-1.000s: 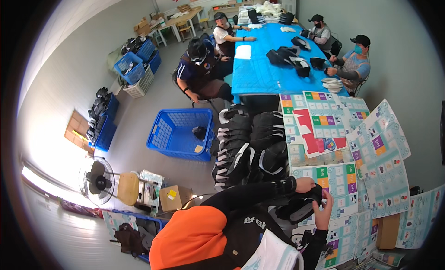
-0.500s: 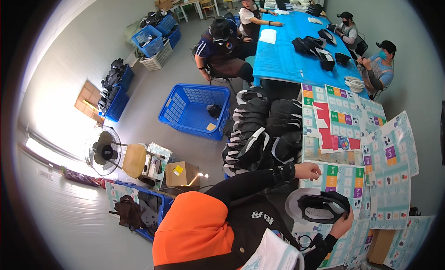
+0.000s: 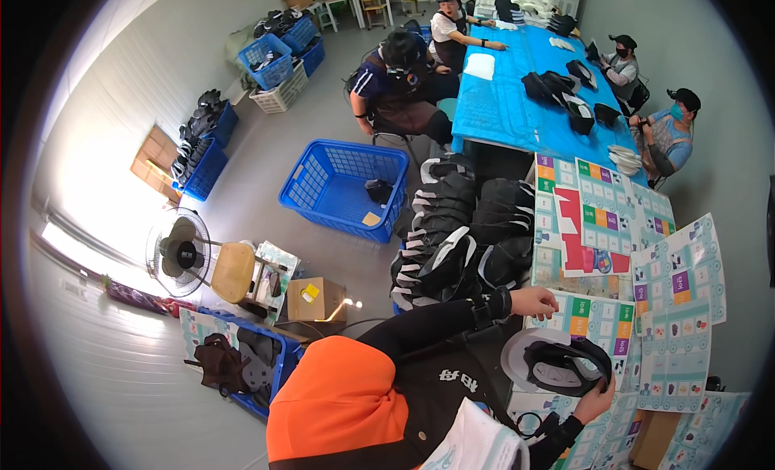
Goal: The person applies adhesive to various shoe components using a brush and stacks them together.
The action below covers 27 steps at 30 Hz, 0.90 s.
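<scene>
In my right hand (image 3: pixel 596 401) is a black cap (image 3: pixel 597 357), gripped by its edge with the fingers closed. Its hollow inside faces up and shows a pale lining. The grey rounded brim (image 3: pixel 517 362) points to the left. My left hand (image 3: pixel 533 303) hovers just above and left of the cap, apart from it. Its fingers are loosely bent and spread, with nothing visible in them. Beyond my left forearm, stacked black caps with whitish parts (image 3: pixel 444 220) stand in rows beside the table.
Printed sheets (image 3: pixel 593 308) cover my work table. Past it runs a blue-covered table (image 3: pixel 500 107) with several caps and people seated around it. On the floor to the left are a blue crate (image 3: pixel 323 211), a cardboard box (image 3: pixel 316 299), a chair (image 3: pixel 234 272) and a fan (image 3: pixel 179 252).
The cap has turned slightly, so more of its inside faces up. The fingers of my left hand have spread a little. The whole view has shifted slightly.
</scene>
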### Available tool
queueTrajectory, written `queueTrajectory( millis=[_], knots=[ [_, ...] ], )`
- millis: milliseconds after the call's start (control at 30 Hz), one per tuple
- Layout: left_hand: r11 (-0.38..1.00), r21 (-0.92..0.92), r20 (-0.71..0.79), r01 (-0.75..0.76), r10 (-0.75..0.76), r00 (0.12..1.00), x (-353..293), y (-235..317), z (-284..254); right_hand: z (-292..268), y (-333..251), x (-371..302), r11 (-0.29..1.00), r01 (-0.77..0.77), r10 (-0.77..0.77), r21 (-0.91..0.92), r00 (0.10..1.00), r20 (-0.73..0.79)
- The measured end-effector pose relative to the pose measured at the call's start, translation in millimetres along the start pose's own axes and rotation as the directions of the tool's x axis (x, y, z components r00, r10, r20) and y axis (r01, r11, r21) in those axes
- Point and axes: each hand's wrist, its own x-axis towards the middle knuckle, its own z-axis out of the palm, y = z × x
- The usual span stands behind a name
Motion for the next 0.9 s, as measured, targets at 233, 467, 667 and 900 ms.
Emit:
queueTrajectory(
  millis=[233,467,667,900],
  knots=[
    [0.996,-0.072,0.008,0.056,-0.055,0.998,4.2,-10.2,-8.3,6.3,2.7,-5.0,1.000,0.019,-0.020,-0.024,0.999,-0.034],
    [0.998,0.028,0.030,0.061,-0.062,0.998,-0.3,0.2,-5.3,5.7,-13.4,-1.9,0.999,-0.037,0.036,-0.003,0.998,-0.053],
    [0.971,0.222,0.258,-0.089,0.029,0.966,-1.5,-5.9,-2.1,21.0,0.6,11.0,0.993,0.030,-0.014,0.116,0.990,-0.138],
    [0.988,-0.153,0.336,0.018,0.035,0.941,-30.3,50.7,10.0,40.7,34.5,15.6,0.691,-0.326,0.364,0.645,0.928,0.080]
  ],
)
